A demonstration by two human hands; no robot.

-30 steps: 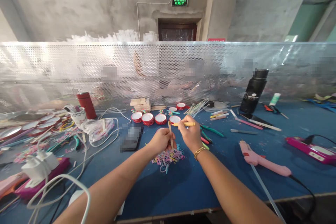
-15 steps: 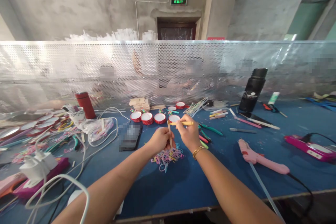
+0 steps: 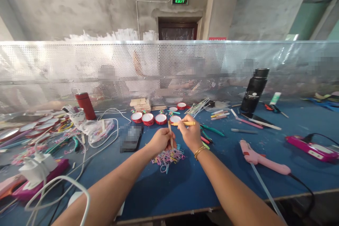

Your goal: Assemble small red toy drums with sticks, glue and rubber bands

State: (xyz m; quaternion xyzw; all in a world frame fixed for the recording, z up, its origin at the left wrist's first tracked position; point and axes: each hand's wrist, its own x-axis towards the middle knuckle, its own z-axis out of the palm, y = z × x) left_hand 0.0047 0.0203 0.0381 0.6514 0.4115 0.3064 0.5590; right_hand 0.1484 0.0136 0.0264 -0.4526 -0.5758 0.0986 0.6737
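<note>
My left hand (image 3: 160, 140) is closed around a plain wooden stick (image 3: 170, 131) that points up and away from me. My right hand (image 3: 190, 134) pinches a yellow stick (image 3: 185, 123) held level, its left end meeting the top of the wooden stick. Both hands hover over a heap of small coloured rubber bands (image 3: 167, 157) on the blue table (image 3: 174, 187). A gold bracelet (image 3: 200, 153) sits on my right wrist.
Several red-rimmed round lids (image 3: 148, 118) lie just beyond my hands. A pink glue gun (image 3: 261, 160) lies to the right, a black bottle (image 3: 253, 91) farther back, a red flask (image 3: 85, 106) and white cables (image 3: 53, 169) at left. A perforated screen (image 3: 53, 74) has people behind it.
The wooden stick in my left hand has tipped slightly, its top now touching the yellow stick. Both hands have barely shifted.
</note>
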